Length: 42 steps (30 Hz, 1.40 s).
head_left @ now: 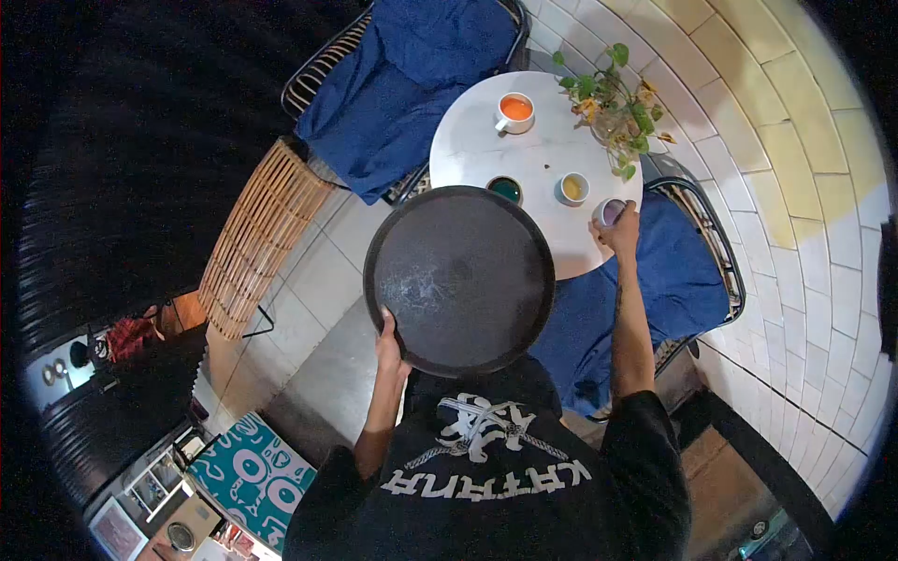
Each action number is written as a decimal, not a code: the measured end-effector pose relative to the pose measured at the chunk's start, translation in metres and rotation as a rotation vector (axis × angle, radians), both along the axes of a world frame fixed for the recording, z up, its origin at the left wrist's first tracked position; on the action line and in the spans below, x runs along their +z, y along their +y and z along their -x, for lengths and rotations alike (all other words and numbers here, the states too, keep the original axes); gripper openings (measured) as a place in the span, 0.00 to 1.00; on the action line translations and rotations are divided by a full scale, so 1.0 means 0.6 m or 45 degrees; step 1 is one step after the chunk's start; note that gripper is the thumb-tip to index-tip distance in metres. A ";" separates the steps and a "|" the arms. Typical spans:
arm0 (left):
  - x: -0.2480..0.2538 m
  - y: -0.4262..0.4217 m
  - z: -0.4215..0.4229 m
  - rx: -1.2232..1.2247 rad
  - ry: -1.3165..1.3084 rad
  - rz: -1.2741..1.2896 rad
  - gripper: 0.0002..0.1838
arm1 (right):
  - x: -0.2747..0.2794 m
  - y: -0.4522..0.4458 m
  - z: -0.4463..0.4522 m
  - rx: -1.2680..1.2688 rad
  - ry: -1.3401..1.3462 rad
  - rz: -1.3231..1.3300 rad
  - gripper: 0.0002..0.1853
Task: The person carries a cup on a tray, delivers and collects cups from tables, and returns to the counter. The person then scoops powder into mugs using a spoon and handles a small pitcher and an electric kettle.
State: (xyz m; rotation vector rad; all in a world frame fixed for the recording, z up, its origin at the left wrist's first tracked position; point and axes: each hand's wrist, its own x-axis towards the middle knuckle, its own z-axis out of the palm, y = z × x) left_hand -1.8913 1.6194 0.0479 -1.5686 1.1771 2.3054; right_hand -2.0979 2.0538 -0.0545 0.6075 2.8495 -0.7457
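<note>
My left hand [390,342] holds a round dark tray [458,280] by its lower left rim, thumb on top and the other fingers hidden beneath. Nothing stands on the tray, and its surface has pale scuffs. At the right edge of a round white table [468,122], my right hand [617,231] has its fingers around a small white cup [610,212] with purplish contents. Beside it is a cup with yellow contents [572,189]. A cup with dark green contents [505,190] stands just past the tray's far rim. Farther back is a white mug with orange contents [515,111].
A leafy plant in a glass vase [613,126] stands at the table's back right, near the tiled wall [795,178]. Chairs with blue covers [412,75] flank the table. A wicker seat [262,238] is at left, and a teal patterned surface [253,477] lower left.
</note>
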 end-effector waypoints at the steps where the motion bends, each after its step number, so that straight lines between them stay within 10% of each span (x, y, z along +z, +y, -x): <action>1: 0.000 -0.005 -0.006 0.008 -0.001 0.007 0.39 | -0.008 -0.001 0.006 0.008 -0.001 0.007 0.51; 24: 0.008 -0.097 0.050 0.021 0.019 -0.056 0.37 | 0.033 -0.080 0.030 0.167 0.077 -0.314 0.57; 42: 0.050 -0.202 0.190 -0.090 -0.036 0.049 0.38 | -0.032 -0.151 0.055 0.092 0.239 -0.442 0.42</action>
